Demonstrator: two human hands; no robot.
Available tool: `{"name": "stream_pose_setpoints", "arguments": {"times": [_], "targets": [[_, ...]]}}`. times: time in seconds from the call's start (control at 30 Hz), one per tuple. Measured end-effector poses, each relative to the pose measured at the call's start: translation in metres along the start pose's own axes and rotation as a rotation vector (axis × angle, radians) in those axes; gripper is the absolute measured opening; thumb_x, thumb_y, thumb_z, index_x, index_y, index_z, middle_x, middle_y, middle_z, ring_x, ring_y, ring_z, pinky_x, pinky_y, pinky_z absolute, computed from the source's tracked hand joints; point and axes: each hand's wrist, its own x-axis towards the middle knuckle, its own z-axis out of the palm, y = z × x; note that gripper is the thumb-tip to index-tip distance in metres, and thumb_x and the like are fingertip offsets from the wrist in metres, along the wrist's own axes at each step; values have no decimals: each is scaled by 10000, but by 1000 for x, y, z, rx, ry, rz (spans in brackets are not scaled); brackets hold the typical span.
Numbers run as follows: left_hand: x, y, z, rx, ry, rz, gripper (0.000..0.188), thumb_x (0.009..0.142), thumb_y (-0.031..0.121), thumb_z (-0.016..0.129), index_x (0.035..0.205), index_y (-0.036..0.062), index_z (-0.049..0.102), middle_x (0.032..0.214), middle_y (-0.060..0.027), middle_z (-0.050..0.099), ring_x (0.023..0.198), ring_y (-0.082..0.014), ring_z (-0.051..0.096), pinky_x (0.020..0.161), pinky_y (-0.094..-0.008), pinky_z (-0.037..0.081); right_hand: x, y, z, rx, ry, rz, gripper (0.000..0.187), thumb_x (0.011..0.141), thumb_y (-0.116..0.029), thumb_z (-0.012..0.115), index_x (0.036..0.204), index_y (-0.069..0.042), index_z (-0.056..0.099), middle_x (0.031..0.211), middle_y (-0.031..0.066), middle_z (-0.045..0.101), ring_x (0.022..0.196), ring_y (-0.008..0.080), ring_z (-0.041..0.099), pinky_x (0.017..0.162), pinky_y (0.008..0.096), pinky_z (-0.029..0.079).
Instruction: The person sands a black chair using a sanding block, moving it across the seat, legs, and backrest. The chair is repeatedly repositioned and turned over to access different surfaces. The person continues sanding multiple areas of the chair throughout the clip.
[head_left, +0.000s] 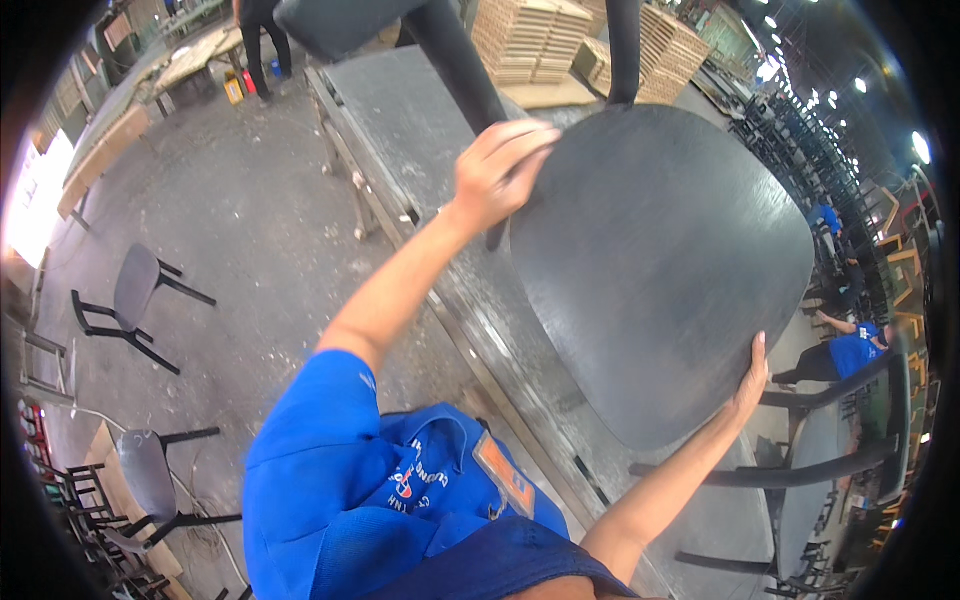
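Observation:
A black wooden chair stands on the workbench in front of me, its broad rounded seat (pixel 660 260) facing up. Its dark curved backrest (pixel 345 25) rises at the upper edge of the view. At the seat's left edge, beside a rear leg, my left hand (pixel 498 178) is closed with its fingers curled; whatever lies inside them is hidden. My right hand (pixel 748 382) grips the seat's lower right edge, with part of the fingers out of sight beneath it.
The grey workbench (pixel 400 95) runs diagonally under the chair. Another black chair (pixel 800 470) stands close at the right. More chairs (pixel 137 290) stand on the floor to the left. Stacked wooden boards (pixel 530 40) lie beyond the bench. A person in blue (pixel 855 350) is at the far right.

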Motion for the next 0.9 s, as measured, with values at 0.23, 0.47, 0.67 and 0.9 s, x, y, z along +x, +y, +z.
{"name": "stream_pose_setpoints", "arguments": {"times": [0.23, 0.47, 0.67, 0.9], "targets": [[14, -36, -77, -396, 276, -569, 465, 896, 203, 629, 1284, 34, 438, 1143, -72, 528, 1042, -178, 526, 863, -329, 435, -12, 7, 15, -194, 116, -203, 633, 840, -396, 662, 1155, 135, 522, 1087, 171, 592, 919, 222, 586, 849, 313, 458], [62, -41, -92, -577, 405, -666, 290, 859, 164, 667, 1068, 33, 515, 811, -50, 584, 682, -141, 598, 634, -270, 492, -21, 8, 32, -648, 453, -492, 628, 872, -384, 630, 1217, 126, 503, 1219, 221, 536, 1162, 323, 509, 998, 395, 382], [39, -39, -129, -526, 753, -817, 191, 796, 128, 717, 881, 85, 552, 704, -7, 547, 581, -109, 548, 560, -253, 475, 38, -34, 51, -744, 270, -767, 541, 878, -370, 628, 1149, 92, 552, 1085, 166, 584, 1071, 262, 543, 942, 343, 395], [-1, 6, -189, -562, 918, -799, 160, 801, 96, 681, 881, 78, 544, 691, -30, 545, 577, -134, 555, 550, -260, 477, 44, -67, 74, -463, 23, -692, 499, 841, -394, 680, 962, 76, 561, 932, 93, 580, 873, 178, 519, 852, 284, 396]]}}
